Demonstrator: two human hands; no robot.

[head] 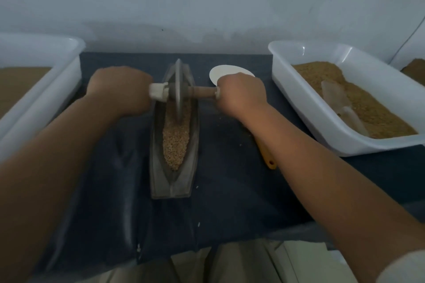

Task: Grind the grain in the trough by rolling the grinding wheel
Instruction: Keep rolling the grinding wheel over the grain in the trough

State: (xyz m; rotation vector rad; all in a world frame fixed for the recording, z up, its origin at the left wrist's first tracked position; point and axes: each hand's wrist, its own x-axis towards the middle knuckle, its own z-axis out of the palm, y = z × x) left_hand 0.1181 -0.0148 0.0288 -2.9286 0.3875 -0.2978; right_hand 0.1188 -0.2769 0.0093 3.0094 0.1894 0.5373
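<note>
1. My left hand (119,89), in the middle left of the frame, is curled into a fist round the white-wrapped end (157,94) of the axle. The back of the hand faces up, so the fingertips themselves are hidden.
2. My right hand (241,94), in the middle right, grips the wooden handle (203,92) on the other side the same way, with the fingers wrapped under and out of sight.
3. The grinding wheel (178,89) stands upright on its edge between my two hands, in the upper part of the trough (173,186). Its lower rim is down in the grain (176,140).
4. The trough is a grey, boat-shaped one lying lengthwise down the centre of the frame. The grain fills its groove from the wheel down towards the lower point.
5. The trough sits on a dark blue cloth (230,190), with a few loose kernels scattered on it.
6. On the right of the frame is a white tub (322,126) holding brownish grain, with a clear scoop (340,105) lying in it.
7. Another white tub (46,71) is at the left edge, also with brown contents.
8. A white round dish (220,71) shows just above my right hand, partly covered by it.
9. A yellow handle (269,158) pokes out from under my right forearm. What it belongs to I cannot tell.
</note>
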